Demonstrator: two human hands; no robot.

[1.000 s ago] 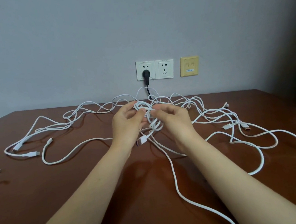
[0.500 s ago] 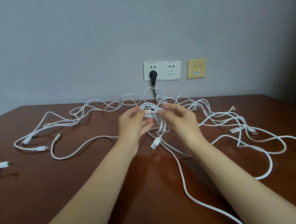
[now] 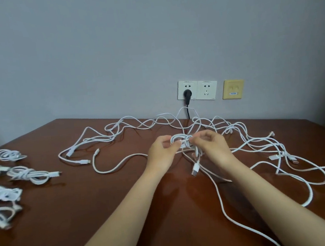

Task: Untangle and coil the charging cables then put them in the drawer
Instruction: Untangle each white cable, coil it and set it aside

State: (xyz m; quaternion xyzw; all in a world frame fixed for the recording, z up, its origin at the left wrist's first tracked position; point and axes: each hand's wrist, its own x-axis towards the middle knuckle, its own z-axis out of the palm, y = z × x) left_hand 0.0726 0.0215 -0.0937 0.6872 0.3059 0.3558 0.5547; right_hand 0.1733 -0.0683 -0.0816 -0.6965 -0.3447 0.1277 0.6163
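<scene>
A tangle of white charging cables (image 3: 238, 133) spreads over the brown table (image 3: 107, 217), reaching left and right of my hands. Between my hands sits a small wound coil of white cable (image 3: 181, 141). My left hand (image 3: 160, 154) pinches its left side and my right hand (image 3: 213, 147) pinches its right side. A USB plug (image 3: 195, 169) dangles from the coil just above the table. One long strand (image 3: 225, 212) runs from the coil toward the near edge.
Several coiled white cable bundles (image 3: 31, 174) lie at the table's left side. On the grey wall behind are two white sockets (image 3: 197, 90), one with a black plug (image 3: 187, 94), and a yellow plate (image 3: 233, 91). No drawer is in view.
The camera has turned left, bringing the coiled bundles into view. Both hands have stayed on the small coil, and the USB plug hangs lower beneath it.
</scene>
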